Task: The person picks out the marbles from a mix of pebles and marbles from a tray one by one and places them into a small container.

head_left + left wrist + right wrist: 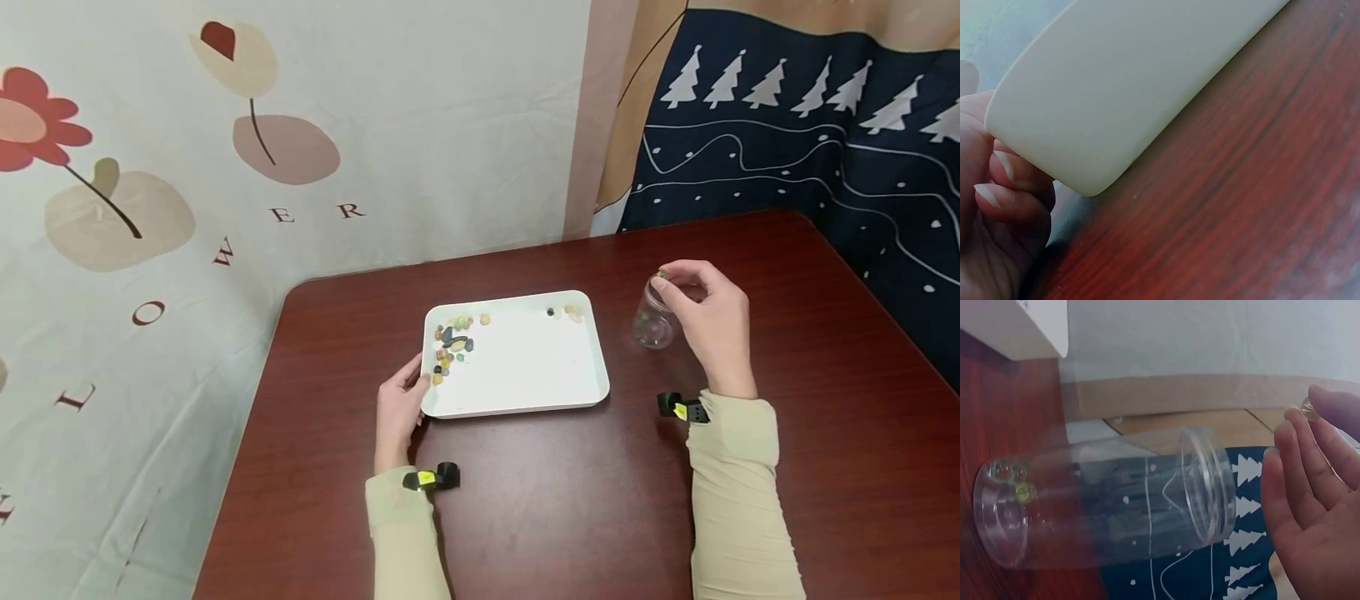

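My left hand (397,412) grips the near left side of a white tray (528,371), thumb at the rim. In the left wrist view, its fingers curl below the rim. Between thumb and fingertips my right hand (712,325) pinches a small clear glass marble (1309,409). That hand is above the open mouth of a transparent jar (654,325), which stands upright to the right of the tray. A few marbles, one of them yellow-green (1024,492), lie at the jar's bottom.
Small coloured stones (457,343) cluster along the tray's left side. A dark bead (551,312) and pale stones (573,312) lie at its far right corner. Tray and jar stand on a dark red wooden table (540,500), with printed cloth (450,125) behind it.
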Demonstrator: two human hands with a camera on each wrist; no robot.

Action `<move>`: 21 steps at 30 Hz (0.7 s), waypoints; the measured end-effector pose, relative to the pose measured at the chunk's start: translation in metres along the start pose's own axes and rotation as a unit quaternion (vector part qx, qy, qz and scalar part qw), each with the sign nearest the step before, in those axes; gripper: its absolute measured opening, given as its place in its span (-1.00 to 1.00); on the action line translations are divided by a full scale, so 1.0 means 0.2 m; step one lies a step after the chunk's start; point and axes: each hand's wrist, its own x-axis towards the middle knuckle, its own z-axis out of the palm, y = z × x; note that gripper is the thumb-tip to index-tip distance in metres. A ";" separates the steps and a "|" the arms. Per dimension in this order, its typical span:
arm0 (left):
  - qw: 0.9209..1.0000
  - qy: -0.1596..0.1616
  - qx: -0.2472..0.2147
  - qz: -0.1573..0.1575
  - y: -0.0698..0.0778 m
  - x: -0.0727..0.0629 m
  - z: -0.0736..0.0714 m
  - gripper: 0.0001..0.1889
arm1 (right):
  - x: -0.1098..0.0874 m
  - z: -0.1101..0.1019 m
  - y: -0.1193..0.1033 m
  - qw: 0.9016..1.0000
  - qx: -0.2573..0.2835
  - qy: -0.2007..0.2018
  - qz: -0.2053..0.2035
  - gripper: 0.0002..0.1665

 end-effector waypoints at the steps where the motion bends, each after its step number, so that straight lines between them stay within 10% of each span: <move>1: 1.000 0.000 0.000 0.001 0.00 0.00 0.00 -0.63 | 0.00 0.00 0.00 1.000 -0.002 0.006 0.000 -0.62; 21: 1.000 -0.001 -0.011 0.002 0.00 -0.01 0.00 -0.63 | 0.05 -0.02 0.10 0.998 -0.005 0.055 0.004 -0.62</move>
